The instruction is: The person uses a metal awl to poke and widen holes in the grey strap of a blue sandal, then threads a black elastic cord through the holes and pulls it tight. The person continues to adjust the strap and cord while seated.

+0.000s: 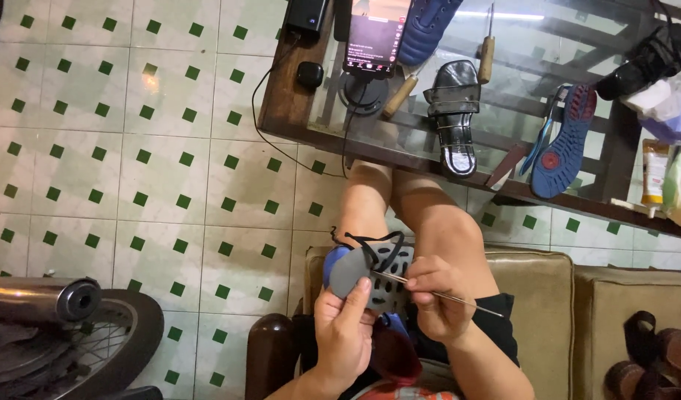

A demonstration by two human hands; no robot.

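Note:
My left hand (344, 326) grips a grey and blue shoe (370, 270) over my lap, thumb pressed on its grey toe. Black laces hang loose from the shoe's top. My right hand (438, 292) pinches a thin metal awl (459, 298) whose tip lies against the shoe's perforated side. Both hands sit close together above my knees.
A glass-topped wooden table (288, 111) ahead holds a phone on a stand (374, 33), a black sandal (455, 111), a blue shoe sole (566, 144), wooden-handled tools (486, 48) and bottles. A wheel and exhaust pipe (51, 300) stand at left. Brown sandals (655, 355) lie right.

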